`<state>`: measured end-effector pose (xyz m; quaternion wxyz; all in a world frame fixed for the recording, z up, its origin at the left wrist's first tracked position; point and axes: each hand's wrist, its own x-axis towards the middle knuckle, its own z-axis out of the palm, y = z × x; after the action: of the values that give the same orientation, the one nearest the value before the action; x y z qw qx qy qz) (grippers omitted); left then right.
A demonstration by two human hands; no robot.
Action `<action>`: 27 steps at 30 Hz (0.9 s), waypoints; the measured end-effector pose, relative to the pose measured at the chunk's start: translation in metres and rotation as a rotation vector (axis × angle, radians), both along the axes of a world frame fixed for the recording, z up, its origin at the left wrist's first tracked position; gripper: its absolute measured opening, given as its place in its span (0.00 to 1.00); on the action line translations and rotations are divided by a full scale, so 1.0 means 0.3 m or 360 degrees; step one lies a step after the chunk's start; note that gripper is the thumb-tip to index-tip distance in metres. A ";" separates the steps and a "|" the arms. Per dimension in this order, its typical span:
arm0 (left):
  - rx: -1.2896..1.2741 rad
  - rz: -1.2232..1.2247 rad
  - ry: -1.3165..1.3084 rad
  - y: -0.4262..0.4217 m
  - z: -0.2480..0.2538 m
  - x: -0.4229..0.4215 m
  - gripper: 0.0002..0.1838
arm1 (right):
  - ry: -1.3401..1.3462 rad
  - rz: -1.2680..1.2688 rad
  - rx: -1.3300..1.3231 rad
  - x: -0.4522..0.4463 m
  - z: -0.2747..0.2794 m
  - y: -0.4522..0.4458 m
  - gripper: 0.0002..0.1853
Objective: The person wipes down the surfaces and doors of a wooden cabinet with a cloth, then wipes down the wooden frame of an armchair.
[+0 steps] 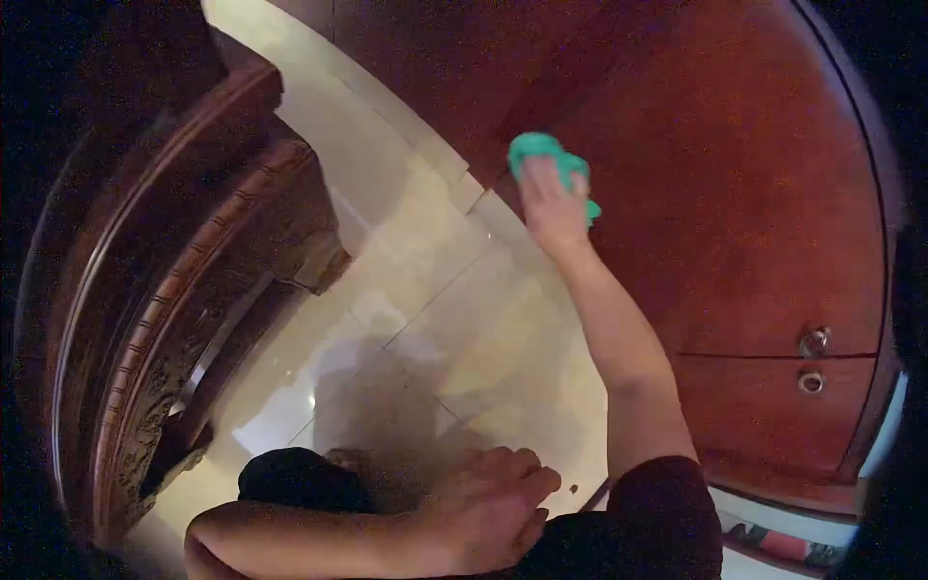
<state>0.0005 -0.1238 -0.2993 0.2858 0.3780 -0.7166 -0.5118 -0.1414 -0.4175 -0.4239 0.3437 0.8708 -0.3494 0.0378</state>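
My right hand [556, 208] presses a crumpled green cloth [535, 147] against the lower part of a reddish-brown wooden door [735, 184], close to its bottom edge by the tiled floor. The cloth sticks out past the fingertips and beside the hand. Low in the view, my left hand [483, 507] rests near my body with its fingers curled; whether anything is inside them is hidden. Two round metal fittings [815, 341] sit on the door at the right, one on each side of a dark seam.
Carved dark wooden furniture [193, 242] stands on the left. Glossy pale floor tiles [454, 290] run between it and the door. At the lower right is a pale shelf or rack [773, 517] with dark and red items.
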 end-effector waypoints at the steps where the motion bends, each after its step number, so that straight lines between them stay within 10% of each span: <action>1: 0.0004 -0.0013 0.0002 0.000 0.013 0.002 0.13 | 0.0220 0.0107 0.0122 -0.038 -0.108 -0.019 0.24; 12: -0.0164 -0.0464 -0.0529 0.074 0.070 -0.026 0.20 | 0.0550 -0.0081 0.0857 -0.458 -0.345 0.189 0.15; 20: -0.0526 -0.0579 -0.0643 0.114 0.021 -0.117 0.14 | 0.1036 -0.0303 0.1022 -0.934 -0.004 0.642 0.09; 27: -0.0732 -0.0522 -0.0874 0.111 -0.042 -0.166 0.15 | -0.0150 -0.0066 -0.0463 -0.809 0.462 0.536 0.15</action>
<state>-0.0492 -0.0905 -0.3119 0.0750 0.3075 -0.9132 -0.2566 -0.3842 -0.2568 -0.2852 0.4501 0.8017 -0.3740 0.1216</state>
